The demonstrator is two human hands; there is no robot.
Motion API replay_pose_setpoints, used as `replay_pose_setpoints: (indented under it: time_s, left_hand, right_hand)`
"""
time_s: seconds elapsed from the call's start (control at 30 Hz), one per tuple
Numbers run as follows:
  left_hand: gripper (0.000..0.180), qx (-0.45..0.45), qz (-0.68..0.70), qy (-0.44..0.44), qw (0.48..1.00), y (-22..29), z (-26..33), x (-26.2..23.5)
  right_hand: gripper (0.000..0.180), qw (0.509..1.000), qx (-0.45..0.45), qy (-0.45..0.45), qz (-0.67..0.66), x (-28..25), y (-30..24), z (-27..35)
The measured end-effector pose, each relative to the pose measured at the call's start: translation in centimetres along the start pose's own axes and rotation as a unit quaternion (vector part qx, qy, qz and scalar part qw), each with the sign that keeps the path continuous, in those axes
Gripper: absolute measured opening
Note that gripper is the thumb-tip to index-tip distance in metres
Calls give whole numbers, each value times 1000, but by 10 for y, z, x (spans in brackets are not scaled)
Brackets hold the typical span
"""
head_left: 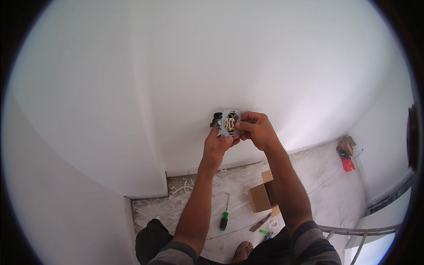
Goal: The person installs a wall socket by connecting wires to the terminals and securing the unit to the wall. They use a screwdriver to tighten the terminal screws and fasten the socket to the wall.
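A wall socket mechanism (230, 123) with a pale square metal frame and a cream centre is held against the white wall, at the middle of the view. My left hand (217, 143) grips its lower left edge, thumb and fingers closed on the frame. From the right, my right hand (257, 128) pinches the frame's right side, its thumb at the cream centre. Just left of the frame, a black fitting (216, 118) shows at the wall; how the two join is hidden. Any wires behind the frame cannot be made out.
Below on the dusty tiled floor lie a green-handled screwdriver (224, 221), an opened cardboard box (259, 198), a brown-handled tool (260, 222) and white cable pieces (183, 189). A red bag (348, 164) sits by the far right wall. A curved metal rail (360, 231) stands at lower right.
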State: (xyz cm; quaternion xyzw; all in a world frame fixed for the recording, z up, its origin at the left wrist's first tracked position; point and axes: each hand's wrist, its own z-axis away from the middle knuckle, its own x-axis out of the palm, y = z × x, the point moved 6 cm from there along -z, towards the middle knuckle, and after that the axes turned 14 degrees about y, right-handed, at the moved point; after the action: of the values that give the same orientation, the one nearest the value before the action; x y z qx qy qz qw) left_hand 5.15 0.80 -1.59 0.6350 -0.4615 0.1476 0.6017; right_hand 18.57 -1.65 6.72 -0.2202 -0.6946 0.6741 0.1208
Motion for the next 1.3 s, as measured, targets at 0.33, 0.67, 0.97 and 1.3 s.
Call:
replay_pose_setpoints:
  time_s: [0.33, 0.67, 0.97, 1.3]
  left_hand:
    - [51, 112, -103, 23, 988, 12, -16, 5]
    - [50, 38, 12, 53, 998, -6, -22, 1]
    - [43, 40, 13, 88, 995, 3, -21, 7]
    - [32, 89, -42, 120, 988, 4, -10, 2]
  right_hand:
    - [15, 999, -32, 22, 0, 10, 2, 2]
    - [10, 992, -112, 60, 18, 9, 33, 5]
    - [10, 978, -178, 105, -13, 10, 35, 5]
    - [11, 974, -163, 114, -108, 23, 34, 11]
